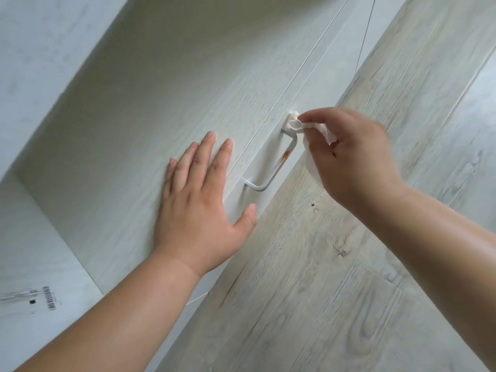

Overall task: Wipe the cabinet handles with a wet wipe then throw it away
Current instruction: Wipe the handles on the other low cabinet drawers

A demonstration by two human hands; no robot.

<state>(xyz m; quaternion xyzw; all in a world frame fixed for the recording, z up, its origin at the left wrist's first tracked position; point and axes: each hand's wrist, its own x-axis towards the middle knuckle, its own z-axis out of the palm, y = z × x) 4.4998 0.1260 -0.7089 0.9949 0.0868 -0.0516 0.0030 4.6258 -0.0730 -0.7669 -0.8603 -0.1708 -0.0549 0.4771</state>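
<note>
Your left hand [198,210] lies flat on the cabinet front [128,124], fingers straight and slightly spread, thumb angled out below the handle [275,171]; it holds nothing. The index finger sits just beside the seam [271,111] between the two door panels, near the handle's lower leg but not touching it. Your right hand [357,162] pinches the wet wipe [295,126] between thumb and fingertips [308,118], the other fingers curled in behind. The bunched end of the wipe is pressed on the handle's upper mount, where the bar meets the door; the loose tail hangs down along your palm, off the door. The handle is a white U-shaped bar running diagonally across the view, both legs fixed to the narrow panel right of the seam. There's an orange smear [284,157] on the bar's upper half, just below the wipe and not covered by it. The lower half of the bar looks clean white. Can't tell whether the wipe wraps fully round the mount or only covers its front. Pale wood-grain floor planks [349,291] fill the right side of the view. Lower left there's a white surface with a barcode label [51,298] on it, well apart from both hands.
</note>
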